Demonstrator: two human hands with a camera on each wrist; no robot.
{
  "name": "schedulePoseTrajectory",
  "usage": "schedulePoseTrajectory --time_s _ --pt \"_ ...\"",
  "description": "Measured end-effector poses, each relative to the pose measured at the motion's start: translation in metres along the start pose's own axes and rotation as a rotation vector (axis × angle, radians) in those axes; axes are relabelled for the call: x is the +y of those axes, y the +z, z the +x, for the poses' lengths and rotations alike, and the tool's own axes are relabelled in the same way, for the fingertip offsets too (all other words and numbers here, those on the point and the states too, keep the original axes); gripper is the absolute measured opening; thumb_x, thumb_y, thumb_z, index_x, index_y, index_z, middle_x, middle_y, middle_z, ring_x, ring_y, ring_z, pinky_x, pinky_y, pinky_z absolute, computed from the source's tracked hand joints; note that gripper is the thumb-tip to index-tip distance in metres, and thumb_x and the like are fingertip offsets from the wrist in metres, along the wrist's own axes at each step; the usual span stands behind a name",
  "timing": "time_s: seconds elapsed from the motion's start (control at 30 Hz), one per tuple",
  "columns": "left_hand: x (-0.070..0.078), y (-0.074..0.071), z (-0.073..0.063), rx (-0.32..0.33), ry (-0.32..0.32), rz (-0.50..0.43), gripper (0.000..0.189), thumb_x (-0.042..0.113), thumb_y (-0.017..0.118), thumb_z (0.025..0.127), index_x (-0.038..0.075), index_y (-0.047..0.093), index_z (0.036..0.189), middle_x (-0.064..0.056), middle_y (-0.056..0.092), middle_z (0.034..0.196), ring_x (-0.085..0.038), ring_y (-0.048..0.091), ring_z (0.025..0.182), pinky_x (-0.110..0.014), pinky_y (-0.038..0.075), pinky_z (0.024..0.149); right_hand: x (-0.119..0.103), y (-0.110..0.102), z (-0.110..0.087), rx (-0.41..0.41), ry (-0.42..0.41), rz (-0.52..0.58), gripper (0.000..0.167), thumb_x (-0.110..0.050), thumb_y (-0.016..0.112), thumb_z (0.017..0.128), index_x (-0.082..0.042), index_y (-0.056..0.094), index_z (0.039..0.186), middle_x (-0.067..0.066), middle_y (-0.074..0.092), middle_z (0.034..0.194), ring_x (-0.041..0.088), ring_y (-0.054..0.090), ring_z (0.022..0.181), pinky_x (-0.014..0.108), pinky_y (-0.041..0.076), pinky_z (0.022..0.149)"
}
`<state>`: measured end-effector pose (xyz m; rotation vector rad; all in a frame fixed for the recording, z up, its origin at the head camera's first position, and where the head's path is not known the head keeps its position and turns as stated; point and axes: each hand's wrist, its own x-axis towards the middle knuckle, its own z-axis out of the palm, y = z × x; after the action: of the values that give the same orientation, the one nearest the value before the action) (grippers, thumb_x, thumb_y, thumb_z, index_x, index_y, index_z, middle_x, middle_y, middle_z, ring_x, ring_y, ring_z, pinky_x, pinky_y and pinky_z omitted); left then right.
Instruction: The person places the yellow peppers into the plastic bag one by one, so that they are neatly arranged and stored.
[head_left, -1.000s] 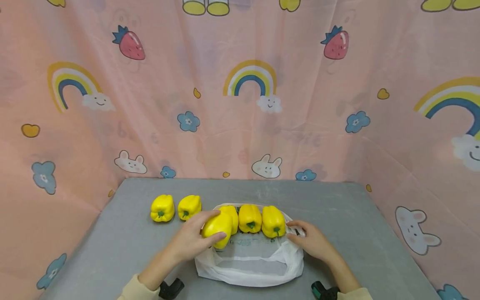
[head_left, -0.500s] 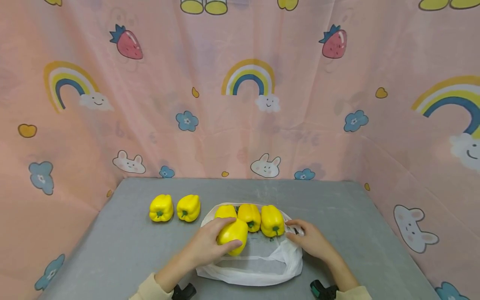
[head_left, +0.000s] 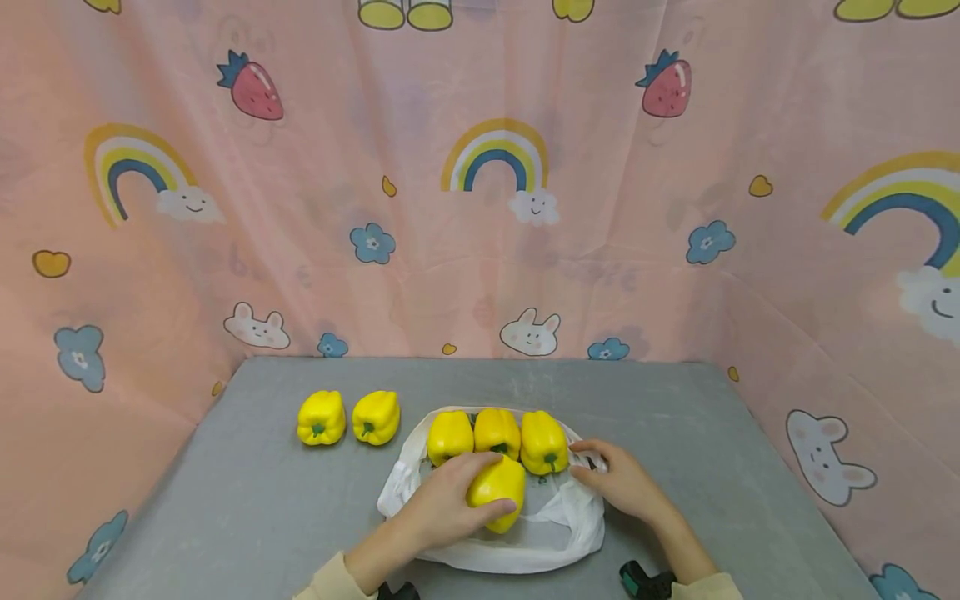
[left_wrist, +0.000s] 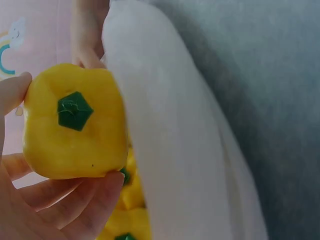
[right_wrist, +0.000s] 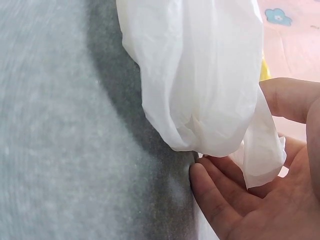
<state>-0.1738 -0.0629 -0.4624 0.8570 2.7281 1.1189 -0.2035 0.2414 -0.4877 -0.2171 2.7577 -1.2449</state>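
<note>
- The left hand [head_left: 452, 502] has its thumb and fingers spread around a yellow pepper [head_left: 498, 495], gripping it by the sides; its green stem faces the left wrist camera.
- Taking that pepper as the dial's centre, with 12 o'clock towards the backdrop, it is within the outline of a white bag [head_left: 517, 561]; I cannot tell whether it touches the bottom.
- At 3 o'clock, the right hand [head_left: 621, 478] holds the bag's edge between thumb and half-curled fingers.
- Just past the held pepper, a row of three peppers [head_left: 497, 431] sits in the bag, from 11 to 1 o'clock.
- Small dark-green print [head_left: 542, 480] shows on the bag near 1 o'clock, too small to read.
- Two more peppers [head_left: 376, 417] rest side by side on the grey table [head_left: 652, 408], outside the bag at 10 o'clock.
- At 12 o'clock, beyond the table, hangs a pink backdrop [head_left: 322, 175] printed with rainbows, strawberries and rabbits.
</note>
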Motion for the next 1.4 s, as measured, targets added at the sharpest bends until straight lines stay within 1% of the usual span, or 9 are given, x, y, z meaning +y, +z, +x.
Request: schedulePoseTrajectory --time_s 0.33,0.47,0.6,0.67,0.8,0.9,1.03,1.2,1.4 --pt "0.001 0.023 0.009 -0.005 0.009 0.018 0.071 0.066 0.058 0.094 0.016 0.055 0.144 -0.001 0.06 0.139 -0.017 0.057 0.125 -0.042 0.049 0.103 -0.001 0.001 0.0 -0.001 0.028 0.0 0.042 -0.034 0.071 0.095 -0.009 0.067 0.128 0.013 0.063 0.135 0.042 0.049 0.134 0.067 0.036 0.108" --pt "0.003 0.032 0.013 0.018 0.02 0.033 0.071 0.066 0.058 0.094 0.014 0.056 0.143 -0.003 0.061 0.138 -0.018 0.058 0.123 -0.041 0.05 0.101 -0.001 0.0 0.0 -0.001 0.036 0.006 0.043 -0.035 0.071 0.095 -0.009 0.067 0.128 0.014 0.063 0.135 0.043 0.048 0.134 0.068 0.035 0.108" --pt "0.007 0.039 0.016 0.003 -0.009 0.022 0.073 0.067 0.058 0.093 0.013 0.056 0.143 -0.005 0.06 0.138 -0.019 0.059 0.122 -0.042 0.05 0.099 -0.002 0.0 -0.001 -0.004 0.044 0.002 0.044 -0.036 0.071 0.095 -0.009 0.067 0.129 0.013 0.062 0.135 0.043 0.048 0.134 0.068 0.035 0.108" --pt "0.01 0.041 0.017 -0.022 -0.034 0.002 0.075 0.067 0.057 0.093 0.013 0.054 0.144 -0.006 0.059 0.14 -0.021 0.058 0.124 -0.043 0.05 0.1 -0.002 0.0 -0.001 -0.007 0.039 -0.001 0.044 -0.036 0.071 0.095 -0.009 0.067 0.129 0.013 0.063 0.135 0.042 0.048 0.134 0.068 0.036 0.108" --pt "0.015 0.041 0.017 -0.055 -0.06 -0.019 0.074 0.065 0.055 0.096 0.013 0.052 0.147 -0.007 0.056 0.144 -0.023 0.055 0.128 -0.046 0.048 0.103 -0.001 0.0 0.0 -0.006 0.019 0.006 0.043 -0.036 0.071 0.096 -0.009 0.067 0.129 0.012 0.063 0.135 0.042 0.049 0.133 0.067 0.037 0.107" --pt "0.017 0.041 0.015 -0.066 -0.062 -0.014 0.069 0.059 0.054 0.098 0.013 0.05 0.149 -0.007 0.056 0.143 -0.023 0.055 0.128 -0.044 0.047 0.104 0.0 0.0 0.001 -0.001 0.01 0.007 0.042 -0.035 0.07 0.096 -0.009 0.067 0.129 0.011 0.064 0.134 0.041 0.05 0.133 0.066 0.038 0.107" --pt "0.017 0.042 0.014 -0.066 -0.049 -0.024 0.065 0.05 0.057 0.098 0.012 0.049 0.15 -0.007 0.056 0.142 -0.022 0.055 0.126 -0.041 0.047 0.104 0.001 0.0 0.002 0.006 0.007 0.001 0.042 -0.035 0.07 0.096 -0.009 0.067 0.128 0.011 0.064 0.133 0.041 0.05 0.132 0.066 0.039 0.106" --pt "0.016 0.046 0.015 -0.057 -0.026 -0.061 0.065 0.05 0.06 0.098 0.01 0.049 0.148 -0.007 0.055 0.143 -0.021 0.054 0.129 -0.04 0.047 0.106 0.001 -0.001 0.001 0.003 0.004 0.002 0.042 -0.035 0.07 0.096 -0.009 0.067 0.128 0.012 0.064 0.133 0.041 0.05 0.132 0.066 0.039 0.106" --pt "0.017 0.052 0.017 -0.057 -0.029 -0.12 0.068 0.051 0.061 0.098 0.007 0.048 0.148 -0.008 0.054 0.145 -0.022 0.053 0.13 -0.041 0.047 0.106 0.002 -0.002 0.0 -0.008 0.002 0.011 0.043 -0.036 0.07 0.096 -0.009 0.067 0.13 0.012 0.063 0.135 0.042 0.05 0.132 0.067 0.039 0.105"
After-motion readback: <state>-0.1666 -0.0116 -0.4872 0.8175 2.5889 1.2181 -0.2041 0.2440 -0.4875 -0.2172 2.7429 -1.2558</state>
